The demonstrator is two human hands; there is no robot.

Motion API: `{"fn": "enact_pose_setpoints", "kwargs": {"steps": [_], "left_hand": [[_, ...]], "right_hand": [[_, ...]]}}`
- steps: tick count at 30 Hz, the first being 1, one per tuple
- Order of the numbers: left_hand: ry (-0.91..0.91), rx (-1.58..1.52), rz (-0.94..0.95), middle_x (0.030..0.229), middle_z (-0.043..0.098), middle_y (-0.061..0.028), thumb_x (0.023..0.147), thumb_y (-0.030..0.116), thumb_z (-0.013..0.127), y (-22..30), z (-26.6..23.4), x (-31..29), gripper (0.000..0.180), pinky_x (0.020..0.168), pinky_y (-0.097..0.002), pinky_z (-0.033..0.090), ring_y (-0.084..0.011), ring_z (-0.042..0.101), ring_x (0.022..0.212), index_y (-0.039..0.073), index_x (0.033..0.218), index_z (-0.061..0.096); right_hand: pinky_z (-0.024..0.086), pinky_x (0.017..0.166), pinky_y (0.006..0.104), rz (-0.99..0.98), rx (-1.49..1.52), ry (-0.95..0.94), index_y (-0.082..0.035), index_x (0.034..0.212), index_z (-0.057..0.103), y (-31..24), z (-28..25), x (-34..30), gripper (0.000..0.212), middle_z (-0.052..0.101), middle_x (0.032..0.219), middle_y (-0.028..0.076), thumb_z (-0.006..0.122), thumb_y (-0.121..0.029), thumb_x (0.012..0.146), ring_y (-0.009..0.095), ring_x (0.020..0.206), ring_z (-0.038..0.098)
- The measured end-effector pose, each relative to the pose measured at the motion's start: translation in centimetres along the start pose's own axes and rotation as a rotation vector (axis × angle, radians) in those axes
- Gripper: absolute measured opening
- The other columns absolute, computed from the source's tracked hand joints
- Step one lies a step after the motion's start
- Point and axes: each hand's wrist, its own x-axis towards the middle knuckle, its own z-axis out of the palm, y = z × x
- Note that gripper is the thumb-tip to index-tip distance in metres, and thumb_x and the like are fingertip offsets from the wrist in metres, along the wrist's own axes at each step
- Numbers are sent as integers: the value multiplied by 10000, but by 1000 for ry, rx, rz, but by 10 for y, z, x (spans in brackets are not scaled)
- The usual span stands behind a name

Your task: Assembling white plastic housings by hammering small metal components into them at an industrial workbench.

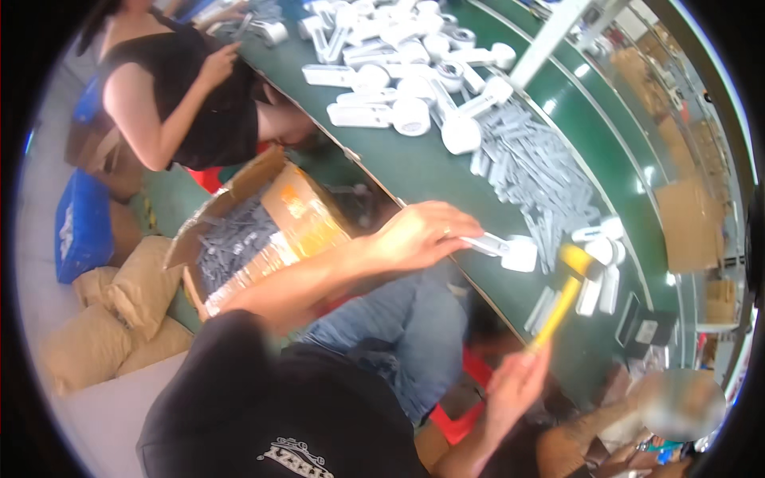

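Note:
My left hand (pixel 430 233) is closed on the handle end of a white plastic part with a round head (pixel 519 253), held at the near edge of the green table (pixel 446 187). In my right hand (pixel 518 376) is a yellow hammer (pixel 558 309), its head raised near the white part and apart from it. Just beyond lies a pile of grey plastic strips (pixel 534 167). Several white parts (pixel 603 263) like the held one lie to the right of the hammer head.
A large heap of white parts (pixel 406 72) covers the table's far end. Left of me stands an open carton (pixel 299 211) of grey strips, beside brown sacks (pixel 147 287). A co-worker (pixel 171 95) sits at the far left; another person's arm (pixel 590 426) shows at lower right.

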Motion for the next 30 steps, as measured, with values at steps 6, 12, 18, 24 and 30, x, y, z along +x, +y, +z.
{"fn": "enact_pose_setpoints", "kwargs": {"steps": [6, 12, 18, 24, 30], "left_hand": [[460, 299, -377, 1199, 796, -108, 921, -12, 792, -1, -129, -81, 290, 909, -324, 612, -199, 752, 1090, 61, 1202, 799], [886, 634, -579, 1101, 827, -94, 1012, 204, 756, -92, -231, -109, 310, 847, -300, 572, -92, 702, 915, 101, 1302, 794], [624, 758, -739, 1126, 810, -149, 1020, 473, 691, -197, -276, -49, 470, 944, -391, 564, -270, 779, 1075, 132, 1333, 768], [404, 670, -679, 1390, 688, -259, 1070, 478, 620, -247, -276, -2, 629, 1083, -443, 493, -404, 657, 1309, 132, 1589, 538], [372, 674, -346, 1534, 609, -181, 1026, 95, 676, -140, -204, -31, 483, 1198, -416, 427, -331, 577, 1418, 20, 1498, 601]], "right_hand": [[349, 372, 230, 59, 74, 170, -140, 1668, 353, 17, -39, 9, 516, 511, 794, 23, 428, -301, 1183, 63, 457, 414], [359, 376, 221, 189, 207, 239, -147, 1672, 331, 11, -36, 31, 582, 500, 682, -38, 550, -180, 1133, 43, 450, 424], [442, 432, 329, 96, -332, 484, -18, 1511, 566, 5, -68, 89, 635, 665, 785, 78, 806, -246, 970, 135, 508, 554], [506, 434, 370, 98, -520, 363, 11, 1372, 631, 16, -89, 167, 614, 681, 757, 119, 869, -294, 895, 208, 504, 642], [505, 417, 339, 47, -376, 425, 42, 1025, 697, 0, -92, 146, 369, 663, 707, 75, 830, -291, 942, 163, 486, 622]]}}
